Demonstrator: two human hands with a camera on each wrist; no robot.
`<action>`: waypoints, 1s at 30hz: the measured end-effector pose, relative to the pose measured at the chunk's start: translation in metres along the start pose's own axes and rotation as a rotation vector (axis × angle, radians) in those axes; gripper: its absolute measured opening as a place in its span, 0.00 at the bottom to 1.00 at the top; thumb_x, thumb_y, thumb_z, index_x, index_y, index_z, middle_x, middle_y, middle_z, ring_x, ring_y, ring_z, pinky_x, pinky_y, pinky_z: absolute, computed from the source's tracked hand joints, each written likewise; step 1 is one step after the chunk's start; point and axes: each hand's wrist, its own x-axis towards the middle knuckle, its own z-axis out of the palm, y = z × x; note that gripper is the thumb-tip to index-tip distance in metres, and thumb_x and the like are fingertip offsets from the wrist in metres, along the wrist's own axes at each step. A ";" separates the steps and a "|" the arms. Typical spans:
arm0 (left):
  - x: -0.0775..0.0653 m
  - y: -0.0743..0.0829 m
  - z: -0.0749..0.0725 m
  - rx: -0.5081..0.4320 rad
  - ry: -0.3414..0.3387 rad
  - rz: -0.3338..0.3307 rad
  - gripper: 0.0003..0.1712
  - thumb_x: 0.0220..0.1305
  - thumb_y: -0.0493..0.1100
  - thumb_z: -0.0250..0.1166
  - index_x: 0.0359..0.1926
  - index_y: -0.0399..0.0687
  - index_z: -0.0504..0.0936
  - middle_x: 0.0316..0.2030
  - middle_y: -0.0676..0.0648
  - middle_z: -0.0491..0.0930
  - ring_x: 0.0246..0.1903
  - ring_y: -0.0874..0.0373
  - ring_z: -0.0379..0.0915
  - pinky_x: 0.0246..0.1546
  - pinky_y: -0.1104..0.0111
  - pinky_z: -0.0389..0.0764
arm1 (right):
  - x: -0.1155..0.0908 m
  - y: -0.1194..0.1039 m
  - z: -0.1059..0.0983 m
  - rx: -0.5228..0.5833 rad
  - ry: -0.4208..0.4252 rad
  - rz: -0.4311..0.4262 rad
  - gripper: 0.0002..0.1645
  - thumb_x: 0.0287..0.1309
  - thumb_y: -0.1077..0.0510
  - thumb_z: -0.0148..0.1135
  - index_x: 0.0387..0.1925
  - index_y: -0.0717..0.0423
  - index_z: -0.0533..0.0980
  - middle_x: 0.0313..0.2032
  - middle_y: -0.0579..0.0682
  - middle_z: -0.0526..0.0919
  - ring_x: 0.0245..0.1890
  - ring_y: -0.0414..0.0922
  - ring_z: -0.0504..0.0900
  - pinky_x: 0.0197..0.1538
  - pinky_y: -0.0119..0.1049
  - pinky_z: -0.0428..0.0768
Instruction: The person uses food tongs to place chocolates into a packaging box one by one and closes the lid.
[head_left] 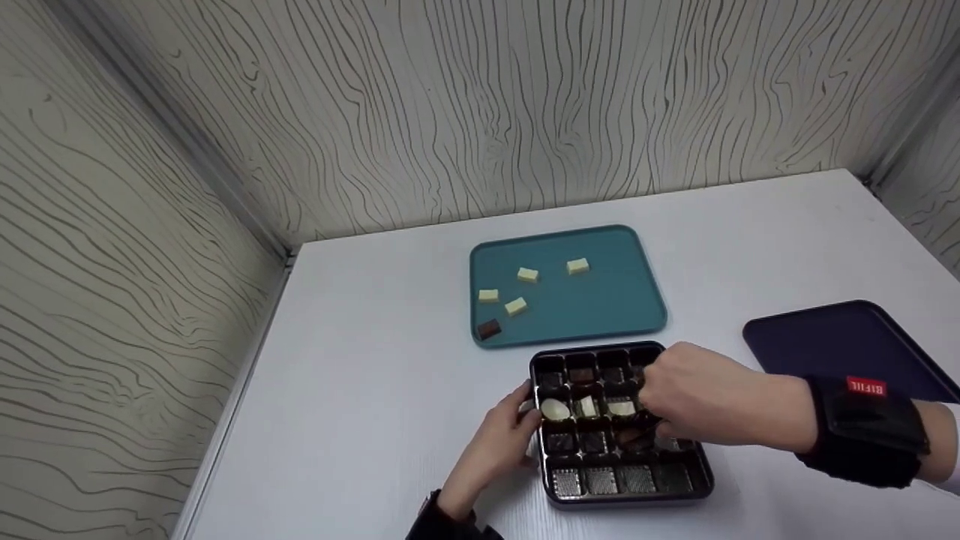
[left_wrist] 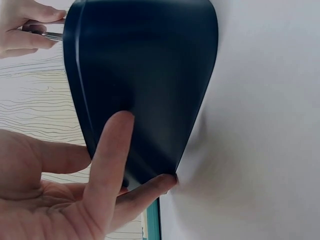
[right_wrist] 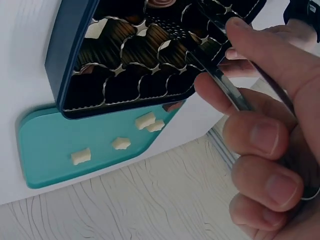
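My right hand (head_left: 709,394) grips metal tongs (right_wrist: 225,82) over the right side of a dark chocolate box (head_left: 637,501). Their perforated tip reaches down among the compartments; I cannot tell whether it pinches a chocolate. Straight fingers of my left hand (head_left: 499,431) rest against the box's left outer wall (left_wrist: 150,75), the thumb by the rim. Inside the box, white pieces, one an oval white chocolate (head_left: 556,409), sit in the second row from the back. Dark chocolates (head_left: 581,375) lie in rows before and behind it. The front row's ridged compartments show bare bottoms. My right hand hides part of the right column.
Behind the box lies a teal tray (head_left: 600,311) bearing several white blocks, such as one white block (head_left: 577,266), and a dark chocolate piece (head_left: 489,328) in its near left corner. A navy tray (head_left: 817,341) lies at the right, partly behind my right forearm. Patterned wall panels (head_left: 487,112) enclose the table.
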 end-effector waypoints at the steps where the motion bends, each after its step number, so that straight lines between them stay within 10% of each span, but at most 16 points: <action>1: 0.000 0.000 0.000 0.015 0.003 0.006 0.34 0.78 0.41 0.55 0.77 0.27 0.62 0.73 0.24 0.68 0.68 0.32 0.75 0.32 0.60 0.91 | 0.001 -0.001 0.000 -0.006 -0.007 -0.002 0.31 0.38 0.34 0.82 0.09 0.44 0.69 0.12 0.38 0.71 0.14 0.35 0.56 0.18 0.32 0.60; 11: 0.000 -0.001 0.000 -0.002 -0.014 0.016 0.34 0.79 0.41 0.54 0.78 0.28 0.61 0.74 0.24 0.67 0.69 0.32 0.74 0.35 0.59 0.91 | 0.000 0.011 -0.006 0.050 -0.012 0.029 0.37 0.40 0.36 0.82 0.09 0.43 0.60 0.11 0.36 0.60 0.16 0.35 0.51 0.19 0.31 0.54; 18: 0.000 0.000 -0.001 0.060 0.006 0.036 0.33 0.79 0.41 0.55 0.77 0.28 0.63 0.73 0.27 0.70 0.73 0.32 0.69 0.73 0.43 0.74 | -0.010 0.033 -0.023 0.144 0.023 0.126 0.33 0.44 0.37 0.81 0.09 0.41 0.65 0.11 0.35 0.64 0.15 0.33 0.57 0.18 0.33 0.64; 30: 0.000 0.000 0.000 0.058 0.009 0.042 0.33 0.79 0.41 0.55 0.77 0.28 0.63 0.73 0.27 0.70 0.71 0.32 0.72 0.75 0.42 0.70 | 0.012 0.059 -0.030 0.130 0.085 0.246 0.26 0.47 0.39 0.82 0.14 0.46 0.75 0.13 0.40 0.73 0.15 0.34 0.61 0.17 0.32 0.64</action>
